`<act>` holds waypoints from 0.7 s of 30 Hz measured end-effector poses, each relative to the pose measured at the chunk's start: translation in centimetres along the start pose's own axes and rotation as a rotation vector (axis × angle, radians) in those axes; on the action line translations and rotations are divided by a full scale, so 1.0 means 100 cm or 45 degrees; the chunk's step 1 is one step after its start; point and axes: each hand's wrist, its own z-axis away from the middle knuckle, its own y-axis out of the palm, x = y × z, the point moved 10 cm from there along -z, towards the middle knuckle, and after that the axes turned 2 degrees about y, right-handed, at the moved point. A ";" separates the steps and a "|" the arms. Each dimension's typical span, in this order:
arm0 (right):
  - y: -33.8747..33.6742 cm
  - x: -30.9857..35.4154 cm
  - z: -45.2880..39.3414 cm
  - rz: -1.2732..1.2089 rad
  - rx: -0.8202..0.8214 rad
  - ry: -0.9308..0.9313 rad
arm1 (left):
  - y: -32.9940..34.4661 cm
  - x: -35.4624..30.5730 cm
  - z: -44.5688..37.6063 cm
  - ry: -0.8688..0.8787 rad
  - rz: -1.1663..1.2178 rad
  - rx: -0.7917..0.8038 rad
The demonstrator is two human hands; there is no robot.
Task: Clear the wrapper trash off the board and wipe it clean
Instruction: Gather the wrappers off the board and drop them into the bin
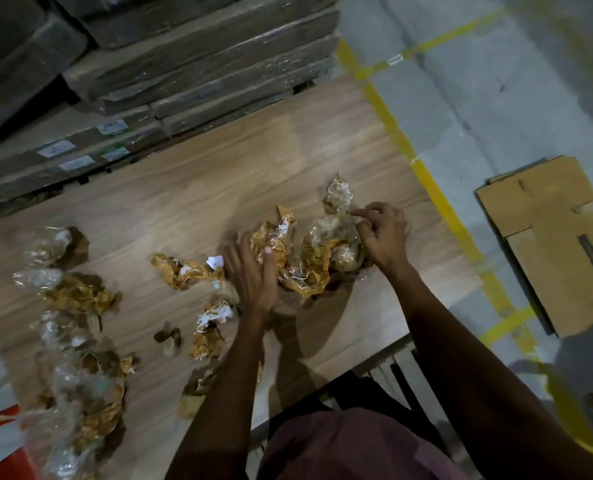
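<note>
The right hand (pixel 381 233) pinches a crinkled piece of clear plastic wrap (pixel 338 199) at the far side of a heap of wrapper trash (pixel 302 261), its fingers curled round the film. The left hand (pixel 253 271) lies flatter on the near side of the same heap, fingers fairly straight and pressing tan paper and plastic towards the right hand, so the two appear to be gathering the heap between them.

The heap sits on the wood-grain board (pixel 219 174), towards its right end. More trash lies apart from it: a small tan clump (pixel 184 271) just left of the left hand, scraps (pixel 208 327) nearer the body, and a long trail of clear and tan wrappers (pixel 76 341) down the left end.

What could go wrong, as I judge it: the film is light and springy, so a loose gather may let pieces unfold and slip out when lifted. Small torn bits could be swept off the near edge onto the floor (pixel 496 98). The left trail is well away from both hands and could be missed. No cloth is in view, so the wiping has nothing to hand yet.

Beyond the board stand wrapped flat packs (pixel 184 64) bearing white labels (pixel 115 126), too blurred to read. A cardboard box (pixel 548 244) lies on the floor to the right; no writing on it is legible.
</note>
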 end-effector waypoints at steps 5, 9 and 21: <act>-0.004 -0.003 0.035 0.215 0.010 -0.046 | 0.024 -0.012 0.009 0.035 0.001 0.113; 0.017 -0.002 0.049 -0.009 0.084 -0.048 | 0.045 -0.034 -0.002 0.199 0.067 0.231; 0.063 0.049 0.047 -0.443 -0.003 -0.107 | 0.074 -0.050 0.001 0.136 0.447 0.270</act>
